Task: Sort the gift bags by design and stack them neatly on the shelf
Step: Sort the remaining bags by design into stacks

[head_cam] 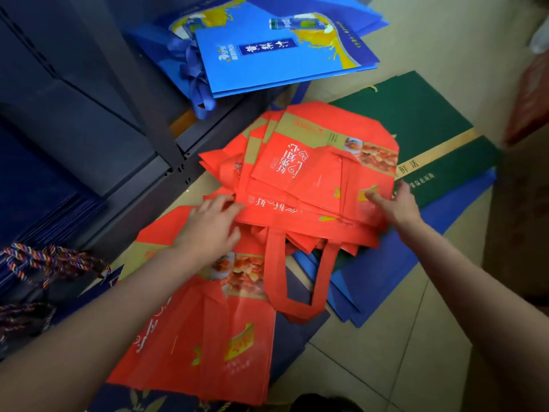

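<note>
A messy pile of red fabric gift bags [315, 173] with gold bands and food pictures lies on the floor in the middle. My left hand [211, 224] grips the pile's left edge, fingers curled over it. My right hand [395, 203] holds the pile's right edge, thumb on top. More red bags [214, 337] lie flat nearer to me, under my left forearm. Light blue bags [267, 55] with a bottle print rest on the dark shelf [98, 120] at the top. A green bag [416, 129] with a gold stripe lies beneath the red pile.
Plain blue bags [386, 269] spread on the tiled floor under the pile at right. Dark navy bags with braided cord handles [44, 263] sit on the shelf at left. A reddish box [528, 99] stands at the right edge.
</note>
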Demonstrator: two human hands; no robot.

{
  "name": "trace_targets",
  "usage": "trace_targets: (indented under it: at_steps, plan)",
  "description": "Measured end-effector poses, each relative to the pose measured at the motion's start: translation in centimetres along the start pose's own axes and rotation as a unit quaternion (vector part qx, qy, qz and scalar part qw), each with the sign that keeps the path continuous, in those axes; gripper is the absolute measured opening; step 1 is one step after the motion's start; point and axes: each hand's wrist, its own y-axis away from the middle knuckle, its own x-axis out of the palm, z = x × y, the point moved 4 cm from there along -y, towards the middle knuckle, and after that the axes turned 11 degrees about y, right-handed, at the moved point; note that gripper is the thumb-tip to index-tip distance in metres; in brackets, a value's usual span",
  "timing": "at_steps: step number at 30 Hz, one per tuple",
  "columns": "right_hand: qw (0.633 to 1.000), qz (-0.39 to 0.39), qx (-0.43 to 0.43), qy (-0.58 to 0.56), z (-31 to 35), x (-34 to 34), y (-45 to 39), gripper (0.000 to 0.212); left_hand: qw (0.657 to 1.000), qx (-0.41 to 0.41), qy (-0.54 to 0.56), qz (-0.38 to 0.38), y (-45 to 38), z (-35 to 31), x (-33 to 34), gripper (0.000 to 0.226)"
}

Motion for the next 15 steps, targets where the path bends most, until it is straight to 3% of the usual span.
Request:
trace_targets:
  at_steps: [1, 3, 8, 11, 15]
  plan:
    - [0.997, 0.028, 0.066, -0.031, -1.1, 0.9, -0.5, 0.084, 0.999, 0.014, -0.029, 0.023, -1.0, -0.7, 0.6, 0.056]
    - [0.992, 0.052, 0.105, -0.049, -3.0, 2.9, -2.1, 0.104, 0.993, 0.049, -0.087, 0.063, -2.4, -2.4, 1.6, 0.064]
    - [0.995, 0.051, 0.082, -0.001, -0.2, 4.8, -1.2, 0.077, 0.972, 0.015, -0.184, 0.146, -3.8, -2.5, 4.8, 0.073]
    - [0.995, 0.029, 0.086, -0.04, 0.6, 4.8, -1.0, 0.071, 0.976, -0.01, -0.174, 0.13, -4.0, -1.7, 5.2, 0.076]
    - [0.993, 0.023, 0.048, -0.103, 1.9, 4.2, -1.4, 0.067, 0.988, -0.047, -0.137, 0.055, -4.1, -0.6, 3.5, 0.073]
